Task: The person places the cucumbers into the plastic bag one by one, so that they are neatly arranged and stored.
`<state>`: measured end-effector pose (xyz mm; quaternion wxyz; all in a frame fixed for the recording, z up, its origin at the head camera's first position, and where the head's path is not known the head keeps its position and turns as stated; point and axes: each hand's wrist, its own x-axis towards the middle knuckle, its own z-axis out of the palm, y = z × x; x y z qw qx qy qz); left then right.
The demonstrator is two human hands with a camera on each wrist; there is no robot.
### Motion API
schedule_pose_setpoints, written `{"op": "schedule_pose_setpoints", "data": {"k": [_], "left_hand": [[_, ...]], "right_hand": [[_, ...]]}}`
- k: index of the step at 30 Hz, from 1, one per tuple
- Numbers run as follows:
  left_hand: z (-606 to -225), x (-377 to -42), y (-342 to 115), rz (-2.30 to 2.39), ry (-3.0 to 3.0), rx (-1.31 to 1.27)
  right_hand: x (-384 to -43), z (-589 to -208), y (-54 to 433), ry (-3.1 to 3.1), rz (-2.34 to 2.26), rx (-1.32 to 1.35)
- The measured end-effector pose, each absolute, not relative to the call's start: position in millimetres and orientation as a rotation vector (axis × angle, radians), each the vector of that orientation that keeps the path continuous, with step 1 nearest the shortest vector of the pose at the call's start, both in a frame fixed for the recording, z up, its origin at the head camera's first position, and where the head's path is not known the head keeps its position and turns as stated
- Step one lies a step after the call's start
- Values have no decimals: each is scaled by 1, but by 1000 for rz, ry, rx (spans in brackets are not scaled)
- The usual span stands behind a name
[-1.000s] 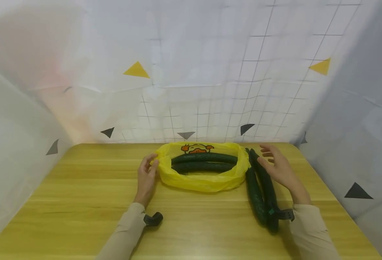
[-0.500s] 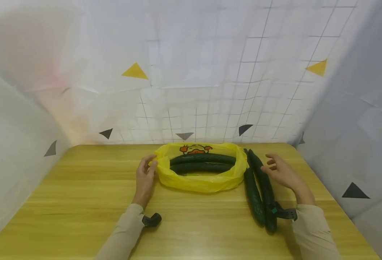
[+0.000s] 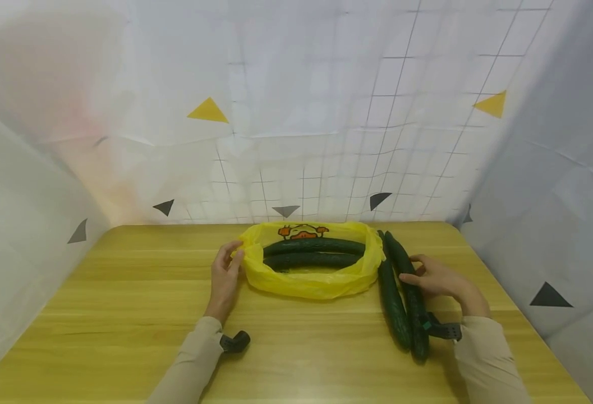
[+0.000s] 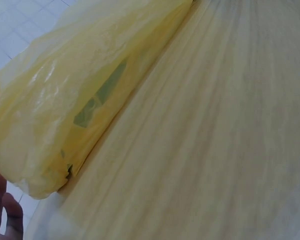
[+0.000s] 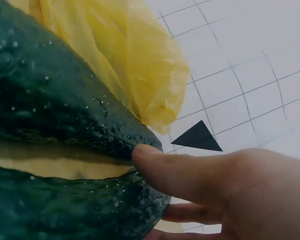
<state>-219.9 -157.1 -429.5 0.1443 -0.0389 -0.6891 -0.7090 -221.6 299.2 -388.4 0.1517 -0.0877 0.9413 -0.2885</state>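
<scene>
A yellow plastic bag (image 3: 308,282) lies open on the wooden table (image 3: 124,314) with two dark green cucumbers (image 3: 312,246) inside it. My left hand (image 3: 224,275) holds the bag's left rim; the bag (image 4: 65,110) fills the left wrist view, with fingertips (image 4: 2,210) at its corner. Two more cucumbers lie side by side just right of the bag. My right hand (image 3: 436,279) grips the right-hand cucumber (image 3: 411,292), thumb in the gap beside the other cucumber (image 3: 392,300). Up close, the thumb (image 5: 165,167) presses between the two cucumbers (image 5: 50,100), fingers curled under the lower cucumber (image 5: 65,210).
White gridded sheets with black and yellow triangles wall in the table at the back and both sides. Black wrist camera mounts (image 3: 235,341) sit on both sleeves. Bare wood stretches left of the bag and along the front edge.
My right hand has dropped from hovering open above the outside cucumbers and now wraps the right one. The left hand and the bag have stayed put.
</scene>
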Motion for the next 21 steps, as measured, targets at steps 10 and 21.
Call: {"op": "schedule_pose_setpoints", "data": {"k": [10,21], "left_hand": [[-451,-234,-158,-2037,-1966,-93],[-443,-230,-160,-2039,-2009,-79]], "right_hand": [[-221,-397,301,2654,-900,-190],[-226,-405,301,2680,-923,-129]]}}
